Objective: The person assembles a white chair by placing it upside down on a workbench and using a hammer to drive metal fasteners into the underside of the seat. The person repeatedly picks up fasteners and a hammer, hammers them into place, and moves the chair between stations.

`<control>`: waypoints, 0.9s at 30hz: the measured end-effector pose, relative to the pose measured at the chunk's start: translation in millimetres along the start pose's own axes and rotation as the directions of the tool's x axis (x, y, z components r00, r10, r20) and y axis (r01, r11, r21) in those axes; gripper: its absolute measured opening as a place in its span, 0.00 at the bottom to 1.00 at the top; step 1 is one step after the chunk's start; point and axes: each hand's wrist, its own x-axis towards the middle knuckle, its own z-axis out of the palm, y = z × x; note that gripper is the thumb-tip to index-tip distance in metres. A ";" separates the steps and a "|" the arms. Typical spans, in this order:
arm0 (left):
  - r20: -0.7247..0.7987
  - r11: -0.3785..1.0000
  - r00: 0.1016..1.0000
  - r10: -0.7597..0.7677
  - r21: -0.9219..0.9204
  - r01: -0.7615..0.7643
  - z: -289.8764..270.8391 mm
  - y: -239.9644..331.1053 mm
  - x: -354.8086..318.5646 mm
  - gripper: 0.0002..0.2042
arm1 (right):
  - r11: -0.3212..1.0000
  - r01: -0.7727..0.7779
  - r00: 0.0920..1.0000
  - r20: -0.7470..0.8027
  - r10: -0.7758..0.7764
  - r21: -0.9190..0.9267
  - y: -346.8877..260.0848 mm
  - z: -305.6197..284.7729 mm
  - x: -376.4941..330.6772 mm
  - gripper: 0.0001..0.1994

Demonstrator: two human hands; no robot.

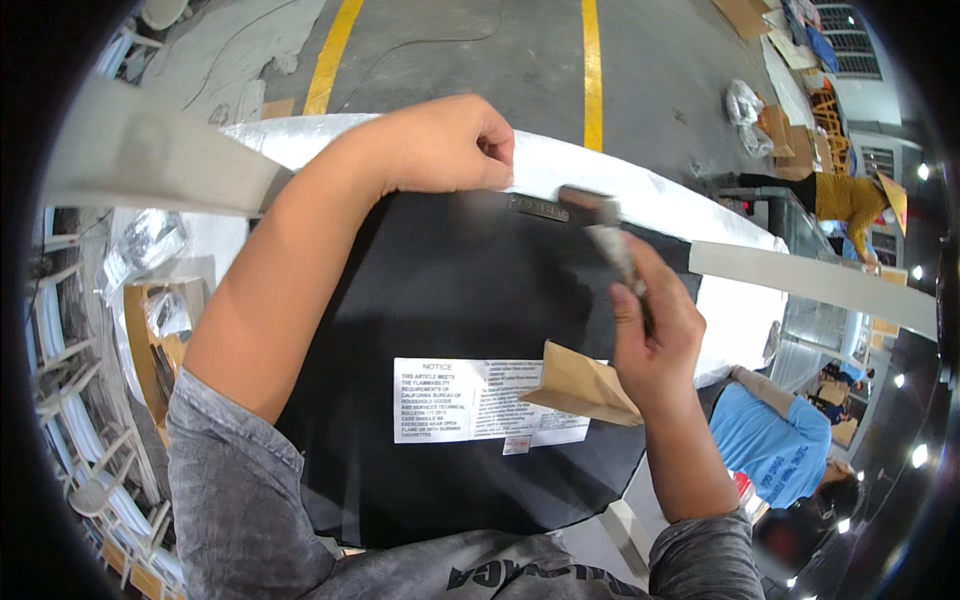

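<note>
An upturned piece of furniture lies before me, its underside covered in black fabric [440, 290]. A small dark metal plate [540, 208] sits along the far edge of that fabric. My left hand [445, 145] is closed in a pinch at the far edge, just left of the plate; whatever lies between its fingertips is hidden. Blurred by motion, a hammer [612, 245] is gripped in my right hand [660, 325], its head just above the plate's right end. Nearer to me, a white printed label [435, 400] lies on the fabric, partly covered by a folded brown paper piece [580, 385].
Pale legs stick out at the left [160, 150] and right [800, 280]. White wrapping [640, 190] runs behind the far edge. An open cardboard box [165, 310] is at left. One person in blue [775, 440] and another in yellow [845, 210] are at right.
</note>
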 end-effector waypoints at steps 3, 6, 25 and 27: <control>-0.050 0.998 0.998 0.027 0.066 -0.024 17.7 6.4 4.0 0.13 | 1.000 -0.018 0.974 -0.224 0.023 0.024 16.9 -0.5 -11.4 0.19; -0.025 0.984 0.995 -0.092 0.149 0.095 26.2 16.9 6.0 0.14 | 0.997 -0.060 0.997 -0.048 0.058 -0.051 22.8 -0.9 -16.9 0.19; -0.019 0.975 0.995 -0.102 0.198 0.103 28.5 26.0 5.3 0.13 | 0.961 -0.075 0.980 0.158 0.120 -0.267 18.4 4.1 -14.7 0.21; 0.019 0.976 0.992 -0.121 0.182 0.116 28.4 24.1 1.5 0.13 | 0.984 -0.132 0.985 0.096 0.144 -0.122 21.7 2.4 -20.6 0.19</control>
